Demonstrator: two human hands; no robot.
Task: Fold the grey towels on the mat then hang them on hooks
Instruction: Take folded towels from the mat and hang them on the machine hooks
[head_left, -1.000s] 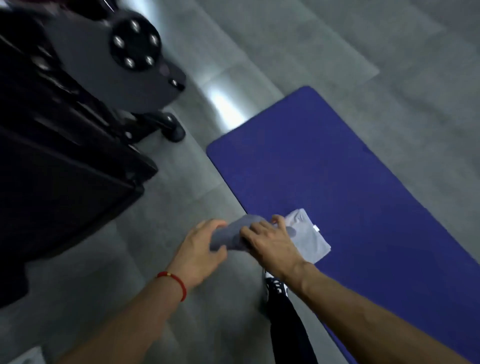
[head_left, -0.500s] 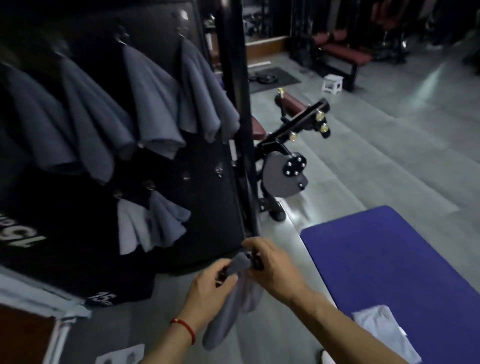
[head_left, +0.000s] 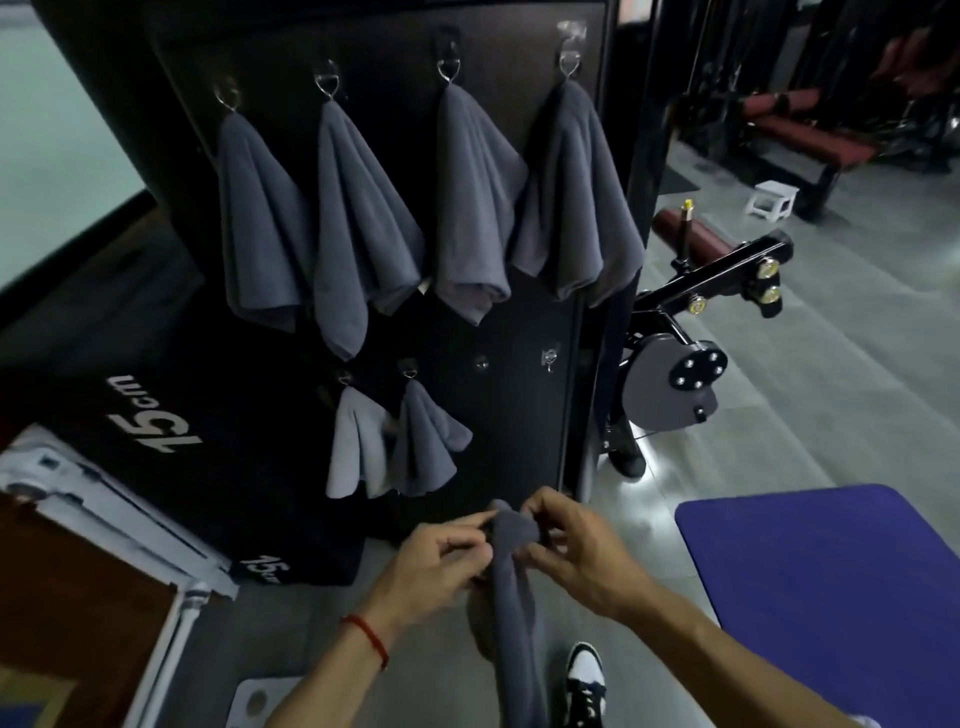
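Both hands hold one folded grey towel (head_left: 511, 587) up in front of a black panel (head_left: 519, 364). The left hand (head_left: 434, 564) pinches its top edge with curled fingers, and the right hand (head_left: 574, 551) grips the same bunched top from the other side, while the rest of the cloth hangs down between the forearms. Four dark grey towels (head_left: 467, 202) hang from the upper row of metal hooks (head_left: 449, 65); two smaller ones (head_left: 395, 441) hang from the lower row, next to two bare hooks (head_left: 549, 357) (one small and hard to make out). The blue mat (head_left: 841, 587) lies on the floor to the right, well apart from the held towel. A red string bracelet (head_left: 369, 636) circles the left wrist.
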